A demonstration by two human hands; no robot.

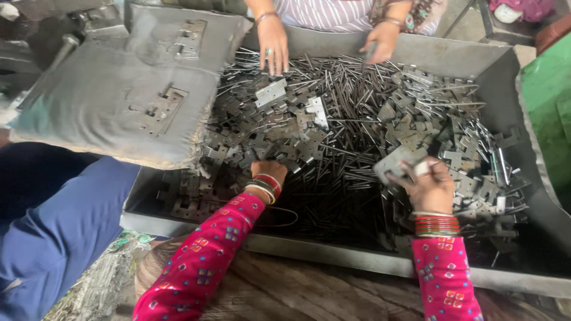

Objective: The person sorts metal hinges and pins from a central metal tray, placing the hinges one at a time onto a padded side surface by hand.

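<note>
the right hand (pixel 429 185) grasps a flat grey metal hinge plate (pixel 392 163) between thumb and fingers, lifted a little above the pile; the plate lies up and to the left of the palm, its long side tilted. the left hand (pixel 267 171) is dug into the heap of grey hinge leaves and thin steel pins (pixel 333 125) in the wide grey metal tray (pixel 333 252); if it is clenched on a piece, i cannot tell. across the tray, another person's two hands (pixel 273 44) touch the pins.
</note>
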